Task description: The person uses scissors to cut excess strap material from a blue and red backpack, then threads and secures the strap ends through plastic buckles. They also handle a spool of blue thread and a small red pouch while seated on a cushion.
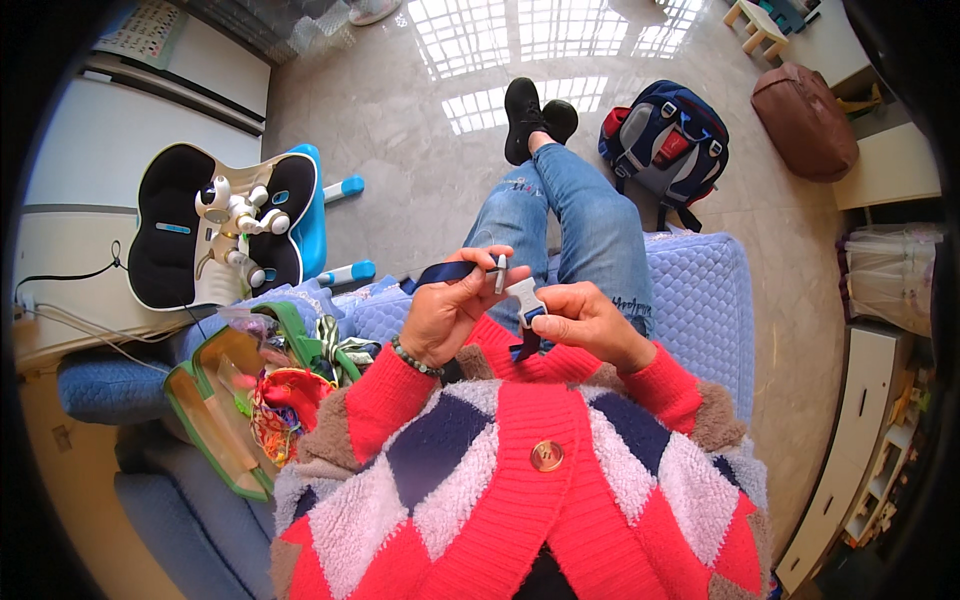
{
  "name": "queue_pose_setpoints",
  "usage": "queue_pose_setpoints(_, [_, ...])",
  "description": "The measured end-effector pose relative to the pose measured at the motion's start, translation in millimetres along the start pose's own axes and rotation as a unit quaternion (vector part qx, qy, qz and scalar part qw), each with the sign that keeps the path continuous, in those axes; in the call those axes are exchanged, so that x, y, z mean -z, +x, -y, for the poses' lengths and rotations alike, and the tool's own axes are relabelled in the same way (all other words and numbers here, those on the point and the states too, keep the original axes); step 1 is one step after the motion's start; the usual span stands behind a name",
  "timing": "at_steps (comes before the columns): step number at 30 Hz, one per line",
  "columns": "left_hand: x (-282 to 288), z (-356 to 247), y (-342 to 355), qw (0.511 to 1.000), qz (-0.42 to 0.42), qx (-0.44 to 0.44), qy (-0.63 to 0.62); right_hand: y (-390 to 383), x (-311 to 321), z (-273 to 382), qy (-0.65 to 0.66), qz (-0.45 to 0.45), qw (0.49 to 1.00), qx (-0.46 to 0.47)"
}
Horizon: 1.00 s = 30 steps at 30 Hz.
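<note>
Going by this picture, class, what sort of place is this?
Probably a family living room: a quilted blue seat cover, a white toy dog on a cushioned chair, and a backpack on the floor.

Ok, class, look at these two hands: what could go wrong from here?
The left hand holds the grey buckle half at a different angle from the pale buckle half in the right hand, so they might not line up if pressed together. A left fingertip lies close to the pale buckle half and could get pinched. The left sleeve is near an open green case, so it might catch the loose cords.
</note>
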State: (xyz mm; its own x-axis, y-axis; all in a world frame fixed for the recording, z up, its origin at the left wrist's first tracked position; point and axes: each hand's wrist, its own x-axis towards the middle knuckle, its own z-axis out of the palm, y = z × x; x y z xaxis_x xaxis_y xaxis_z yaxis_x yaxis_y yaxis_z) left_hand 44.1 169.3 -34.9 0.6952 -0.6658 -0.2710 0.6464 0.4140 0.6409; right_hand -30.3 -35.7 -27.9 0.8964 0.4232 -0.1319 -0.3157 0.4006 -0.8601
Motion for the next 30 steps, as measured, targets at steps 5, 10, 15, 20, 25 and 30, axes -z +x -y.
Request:
queue_pose_setpoints(5, [-16.1,1.4,13.6,0.995,0.041,-0.051,-0.079,12.8,-3.3,0.9,0.159,-0.099,0.982,-0.008])
queue_pose_setpoints(10, [-30.2,2.3,25.8,0.989,0.036,-0.127,-0.063,28.8,-13.8,-5.7,0.188,-0.122,0.973,0.053])
queue_pose_setpoints(15, [-29.3,4.1,28.3,0.985,0.057,-0.158,-0.041,30.7,-13.0,-8.8,0.21,-0.126,0.968,0.052])
queue_pose_setpoints(20, [-30.0,5.0,30.5,0.982,0.092,-0.161,-0.02,28.6,-14.3,-7.2,0.284,-0.069,0.956,0.032])
queue_pose_setpoints(25, [-38.6,5.1,19.8,0.995,-0.034,-0.086,-0.046,26.8,-7.1,1.5,0.112,-0.166,0.977,0.075])
queue_pose_setpoints(30, [-22.7,-0.3,13.7,0.987,-0.079,0.143,0.003,18.1,7.8,10.0,-0.18,-0.159,0.965,0.103])
